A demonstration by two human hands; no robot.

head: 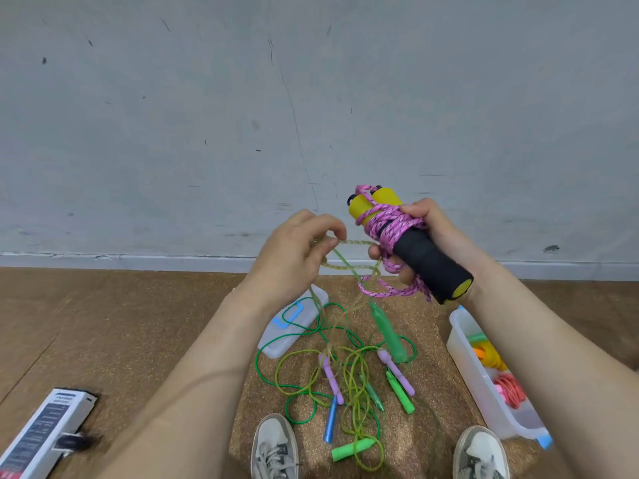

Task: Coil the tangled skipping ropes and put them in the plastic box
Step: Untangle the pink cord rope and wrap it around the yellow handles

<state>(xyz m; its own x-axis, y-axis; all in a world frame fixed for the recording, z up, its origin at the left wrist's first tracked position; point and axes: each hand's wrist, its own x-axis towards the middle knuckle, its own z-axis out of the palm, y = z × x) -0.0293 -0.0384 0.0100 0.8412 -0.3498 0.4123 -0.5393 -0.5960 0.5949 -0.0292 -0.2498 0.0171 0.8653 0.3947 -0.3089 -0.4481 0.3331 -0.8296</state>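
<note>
The plastic box (465, 354) holds a few coiled ropes (508, 388); left of it, a green-and-yellow tangle (356, 375) lies uncoiled on the floor. Above the box, the right hand (435, 233) grips the wound pink rope (394, 226), seemingly ready to go in. The left hand (297, 250) pinches a yellow strand (356, 243) in its fingers.

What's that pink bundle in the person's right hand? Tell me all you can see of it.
It is a pink skipping rope, braided and speckled, wound round its two handles, which look like foam, yellow at the far end and black nearer. The right hand grips the bundle, held up and tilted. A loose pink loop dangles below the hand.
</note>
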